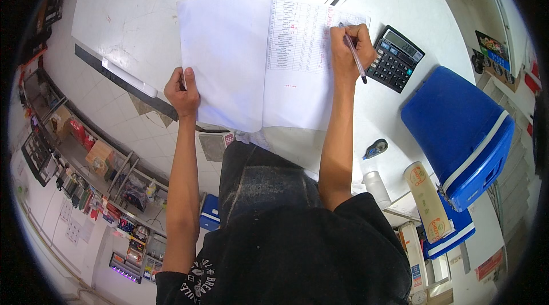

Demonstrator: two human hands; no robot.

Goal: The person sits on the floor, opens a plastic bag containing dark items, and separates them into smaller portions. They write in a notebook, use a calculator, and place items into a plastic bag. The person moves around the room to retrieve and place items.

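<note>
Two bare hands were seen at an open ledger book point(269, 59) that lay flat on the white table point(143, 13). The left hand point(183, 94) was closed on the lower left edge of the blank left page, fingers curled over the paper and thumb on top, pinning it near the table's front edge. The right hand point(350, 47) was rested on the right page, which was printed with a table of rows and marked in red; its fingers were shut around a pen point(354, 56), held slanting with the tip up near the page's top right corner. The book was thus spanned between both hands, the pen grip well apart from the left hand.

Just beside the right hand, to its right, a black calculator point(396, 58) was placed, nearly touching the book's right edge. Farther right a blue cooler box point(457, 127) was set, crowding that side. Nearer the body a correction tape dispenser point(375, 148) and a white bottle point(377, 187) were seen. Bare tabletop was left above and to the left of the book; the lower edge of the book overhung the table edge slightly.
</note>
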